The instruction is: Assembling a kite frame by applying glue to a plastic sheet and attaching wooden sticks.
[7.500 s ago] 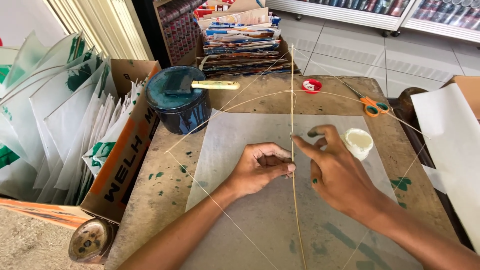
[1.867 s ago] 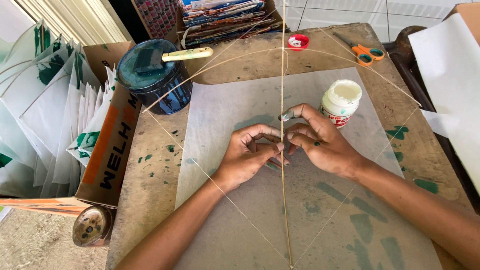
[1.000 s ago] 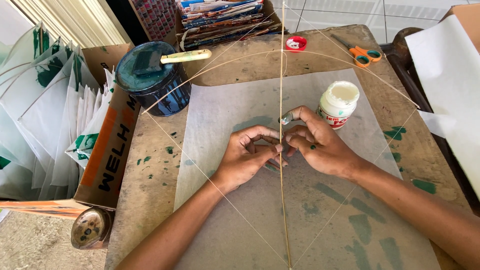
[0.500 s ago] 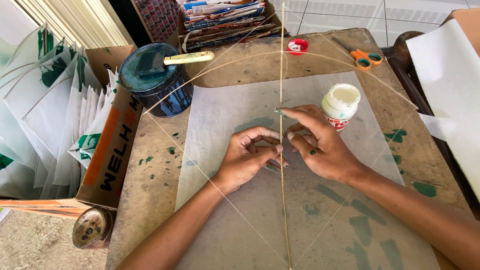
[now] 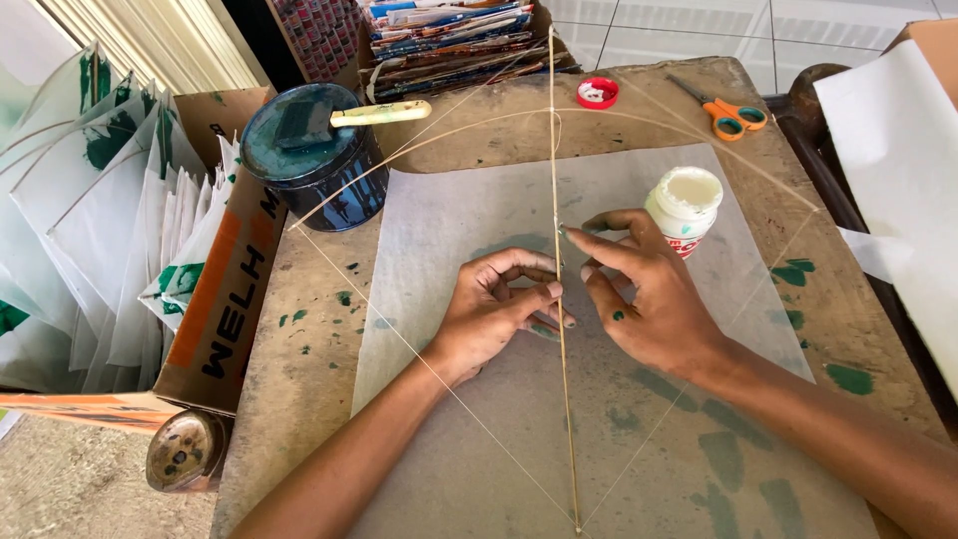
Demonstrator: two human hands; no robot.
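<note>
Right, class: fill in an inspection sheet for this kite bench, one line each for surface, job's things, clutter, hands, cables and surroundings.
Surface: wooden table, green paint spots.
Job's things: paper sheet; straight stick along its middle; bowed stick; string; open glue jar.
Clutter: scissors, red lid, paint tin with brush on top.
Hands: left hand and right hand both at the straight stick.
Cables: nothing seen.
Surroundings: box of kites, stacked papers.

One camera only, worn on the head, looking steeply down and close over the wooden table [image 5: 299, 389]; its far edge runs along the frame's top.
</note>
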